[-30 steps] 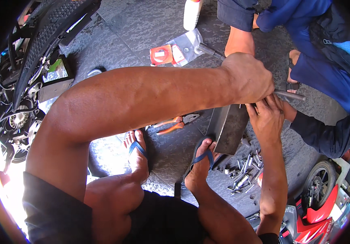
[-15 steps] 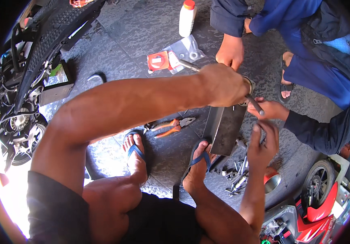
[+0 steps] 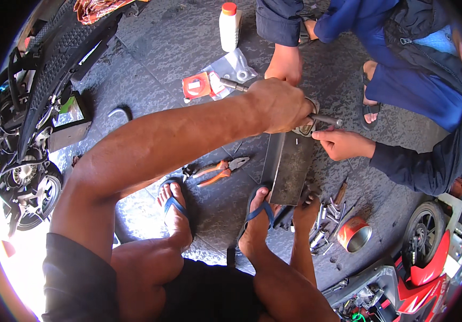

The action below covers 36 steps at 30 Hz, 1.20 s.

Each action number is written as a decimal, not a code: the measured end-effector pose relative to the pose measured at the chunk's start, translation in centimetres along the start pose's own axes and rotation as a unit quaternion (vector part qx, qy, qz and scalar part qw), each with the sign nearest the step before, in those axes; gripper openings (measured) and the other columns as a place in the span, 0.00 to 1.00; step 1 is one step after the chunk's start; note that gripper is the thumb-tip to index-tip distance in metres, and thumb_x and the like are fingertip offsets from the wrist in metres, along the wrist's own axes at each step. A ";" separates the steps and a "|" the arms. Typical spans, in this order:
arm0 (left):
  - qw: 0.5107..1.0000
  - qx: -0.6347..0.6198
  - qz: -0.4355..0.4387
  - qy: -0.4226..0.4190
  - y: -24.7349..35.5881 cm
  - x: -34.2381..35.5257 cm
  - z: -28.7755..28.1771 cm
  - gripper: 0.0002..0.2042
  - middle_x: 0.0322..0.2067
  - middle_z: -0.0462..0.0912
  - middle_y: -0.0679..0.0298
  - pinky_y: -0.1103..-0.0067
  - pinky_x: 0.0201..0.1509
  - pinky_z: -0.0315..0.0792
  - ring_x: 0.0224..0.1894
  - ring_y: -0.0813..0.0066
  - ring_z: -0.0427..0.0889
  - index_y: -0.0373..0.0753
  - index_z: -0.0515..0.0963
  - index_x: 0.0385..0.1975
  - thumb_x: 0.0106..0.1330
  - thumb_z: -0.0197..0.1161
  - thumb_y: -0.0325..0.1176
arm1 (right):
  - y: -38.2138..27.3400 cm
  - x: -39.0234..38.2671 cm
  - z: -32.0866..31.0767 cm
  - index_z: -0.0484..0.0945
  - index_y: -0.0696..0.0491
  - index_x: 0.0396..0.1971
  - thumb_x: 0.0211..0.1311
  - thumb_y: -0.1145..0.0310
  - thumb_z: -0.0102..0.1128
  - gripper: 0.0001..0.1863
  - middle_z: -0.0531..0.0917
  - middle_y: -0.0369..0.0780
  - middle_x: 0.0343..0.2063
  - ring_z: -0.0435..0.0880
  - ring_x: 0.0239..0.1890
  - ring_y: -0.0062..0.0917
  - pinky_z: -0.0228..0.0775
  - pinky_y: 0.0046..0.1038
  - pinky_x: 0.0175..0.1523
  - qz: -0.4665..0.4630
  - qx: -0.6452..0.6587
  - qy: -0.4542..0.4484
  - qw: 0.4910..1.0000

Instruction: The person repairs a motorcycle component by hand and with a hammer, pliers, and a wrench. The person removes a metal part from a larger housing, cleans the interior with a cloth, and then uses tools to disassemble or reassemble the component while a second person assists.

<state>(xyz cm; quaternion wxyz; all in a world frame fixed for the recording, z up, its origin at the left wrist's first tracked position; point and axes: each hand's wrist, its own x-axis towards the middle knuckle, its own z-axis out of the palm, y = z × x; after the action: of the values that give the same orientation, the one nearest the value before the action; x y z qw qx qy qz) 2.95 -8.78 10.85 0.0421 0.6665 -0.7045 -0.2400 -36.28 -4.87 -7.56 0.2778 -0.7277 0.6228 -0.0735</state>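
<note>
My left hand (image 3: 276, 104) grips a long metal bar (image 3: 325, 119) over a metal piece (image 3: 309, 129) on a steel channel (image 3: 290, 172). A co-worker's hand (image 3: 284, 67) is just beyond mine; their other hand (image 3: 338, 144) pinches near the bar's right side. My right hand (image 3: 303, 212) is low beside the channel's near end, at some loose sockets and tools (image 3: 322, 231); its fingers are curled in shadow, and what they hold is unclear. Orange-handled pliers (image 3: 214, 173) lie left of the channel.
A partly dismantled motorbike (image 3: 27, 150) fills the left. A white bottle (image 3: 229, 29), plastic packets (image 3: 196, 86) and a curved metal piece (image 3: 121, 112) lie on the floor (image 3: 161, 64). An open can (image 3: 354, 233) and red motorbike (image 3: 421, 268) are right. A co-worker (image 3: 419, 91) sits top right.
My left hand and the bar have moved leftward. My right hand has left the bar and dropped down to the tools. The co-worker's lower hand has moved up to the metal piece.
</note>
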 end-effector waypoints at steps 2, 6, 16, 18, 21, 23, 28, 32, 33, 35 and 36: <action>1.000 0.017 0.016 -0.003 -0.3 0.2 0.0 0.23 0.32 0.88 0.54 0.60 0.45 0.81 0.41 0.51 0.88 0.38 0.85 0.38 0.75 0.51 0.51 | -0.2 0.3 0.0 0.74 0.63 0.50 0.55 0.68 0.71 0.25 0.82 0.56 0.43 0.84 0.44 0.49 0.74 0.44 0.50 0.019 0.027 -0.028 0.999; 0.999 -0.039 0.004 0.015 -0.6 0.5 -0.9 0.21 0.27 0.85 0.48 0.58 0.40 0.80 0.35 0.47 0.87 0.35 0.82 0.39 0.75 0.52 0.48 | -0.2 0.2 -0.2 0.73 0.63 0.48 0.57 0.73 0.66 0.20 0.84 0.56 0.38 0.86 0.41 0.51 0.76 0.43 0.46 -0.016 0.046 0.019 0.999; 0.997 -0.081 -0.009 0.003 -0.4 0.7 -2.5 0.19 0.32 0.87 0.48 0.58 0.47 0.78 0.41 0.49 0.87 0.34 0.82 0.40 0.74 0.51 0.45 | -2.1 -0.6 -2.2 0.71 0.64 0.45 0.61 0.75 0.61 0.15 0.82 0.51 0.33 0.83 0.34 0.41 0.74 0.38 0.44 0.047 0.079 0.042 0.995; 0.996 -0.085 -0.006 -0.005 -0.6 1.0 -2.3 0.19 0.33 0.87 0.48 0.58 0.47 0.78 0.41 0.49 0.87 0.34 0.82 0.40 0.74 0.51 0.45 | -2.3 -0.7 -2.4 0.71 0.64 0.45 0.61 0.74 0.61 0.15 0.81 0.51 0.33 0.82 0.34 0.40 0.74 0.38 0.43 0.047 0.083 0.049 0.994; 0.996 -0.090 -0.002 -0.012 -0.7 1.4 -2.1 0.19 0.32 0.86 0.48 0.58 0.46 0.78 0.40 0.48 0.87 0.34 0.82 0.40 0.74 0.52 0.45 | -2.0 -0.8 -2.2 0.71 0.64 0.45 0.61 0.73 0.62 0.16 0.81 0.51 0.34 0.82 0.35 0.41 0.74 0.39 0.44 0.045 0.074 0.041 0.995; 0.996 -0.092 -0.006 -0.001 -0.7 1.5 -1.9 0.18 0.30 0.85 0.47 0.56 0.43 0.78 0.37 0.45 0.86 0.35 0.80 0.42 0.74 0.52 0.44 | -1.9 -0.8 -1.9 0.71 0.64 0.47 0.61 0.72 0.62 0.17 0.81 0.52 0.35 0.82 0.36 0.42 0.74 0.40 0.45 0.036 0.073 0.046 0.996; 0.997 -0.076 0.004 0.027 -0.1 0.9 -0.8 0.17 0.29 0.85 0.47 0.56 0.41 0.80 0.36 0.45 0.87 0.34 0.80 0.40 0.71 0.55 0.44 | -5.4 -0.6 -3.5 0.71 0.62 0.52 0.62 0.71 0.63 0.20 0.80 0.51 0.40 0.79 0.39 0.42 0.71 0.37 0.48 -0.110 -0.042 0.120 0.986; 0.994 -0.075 -0.004 0.074 0.9 -0.7 0.6 0.14 0.30 0.87 0.49 0.62 0.36 0.82 0.35 0.50 0.89 0.33 0.82 0.37 0.68 0.58 0.39 | -14.1 1.3 -9.6 0.75 0.60 0.51 0.62 0.72 0.64 0.18 0.78 0.44 0.43 0.76 0.42 0.31 0.70 0.32 0.50 -0.227 0.067 0.071 0.969; 0.992 -0.087 -0.010 0.086 1.4 -1.0 1.0 0.13 0.31 0.88 0.50 0.65 0.36 0.83 0.36 0.52 0.90 0.33 0.83 0.36 0.67 0.59 0.37 | -16.8 2.7 -10.9 0.75 0.61 0.50 0.62 0.71 0.65 0.18 0.78 0.45 0.43 0.76 0.41 0.33 0.70 0.33 0.50 -0.278 0.057 0.069 0.956; 0.980 -0.150 -0.043 0.121 2.5 -1.4 1.9 0.13 0.28 0.86 0.48 0.63 0.30 0.82 0.31 0.52 0.89 0.30 0.78 0.40 0.66 0.59 0.36 | -22.1 6.5 -13.3 0.75 0.60 0.52 0.60 0.72 0.66 0.21 0.77 0.45 0.47 0.77 0.43 0.33 0.70 0.33 0.51 -0.318 0.059 -0.023 0.946; 0.972 -0.181 -0.062 0.139 2.9 -1.5 2.3 0.14 0.27 0.85 0.47 0.63 0.28 0.82 0.29 0.51 0.89 0.29 0.76 0.41 0.65 0.59 0.35 | -24.6 8.4 -13.9 0.74 0.61 0.55 0.58 0.70 0.68 0.25 0.77 0.47 0.50 0.79 0.47 0.36 0.71 0.34 0.54 -0.297 0.080 -0.100 0.946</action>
<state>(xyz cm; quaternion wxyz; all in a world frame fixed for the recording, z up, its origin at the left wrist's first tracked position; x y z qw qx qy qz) -0.45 -6.66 10.39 0.2444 0.7168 -0.5942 -0.2709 -19.46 -15.48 14.19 0.3620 -0.8585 0.3395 -0.1289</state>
